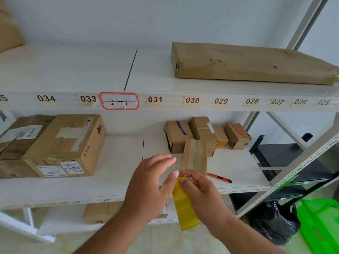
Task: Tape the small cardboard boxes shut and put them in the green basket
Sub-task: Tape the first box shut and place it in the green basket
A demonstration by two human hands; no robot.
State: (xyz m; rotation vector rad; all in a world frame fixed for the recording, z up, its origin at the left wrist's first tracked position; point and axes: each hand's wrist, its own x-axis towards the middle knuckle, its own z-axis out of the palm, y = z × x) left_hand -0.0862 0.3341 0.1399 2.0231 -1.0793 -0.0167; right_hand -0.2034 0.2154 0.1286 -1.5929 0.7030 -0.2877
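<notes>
The near end of the small cardboard box (194, 156) is hidden behind the fingertips, so it cannot be told whether the tape already touches it; the clear part of the tape between the two hands is hard to make out against the white shelf (117, 180). The right hand (200, 191) pinches the top of a yellow tape strip (185, 206) between curled fingers and thumb, and the strip hangs down in front of the shelf edge. The left hand (150, 182) is mostly open, fingers stretched forward and slightly blurred, its thumb tip meeting the right fingers at the strip's top. The box lies just beyond the hands on the middle shelf, long and flat, with glossy clear tape bands along its top. Behind it stands a row of four more small boxes (205, 134), creased and already taped, one with a blue stripe. A red utility knife (219, 177) lies on the shelf just right of the hands. At far left sit larger cartons (62, 143) with paper labels. The green basket (321, 226), smooth plastic, is cut off at the lower right on the floor, beside a crumpled black bag (273, 222). A flat parcel wrapped in brown paper (253, 65) lies on the upper shelf.
</notes>
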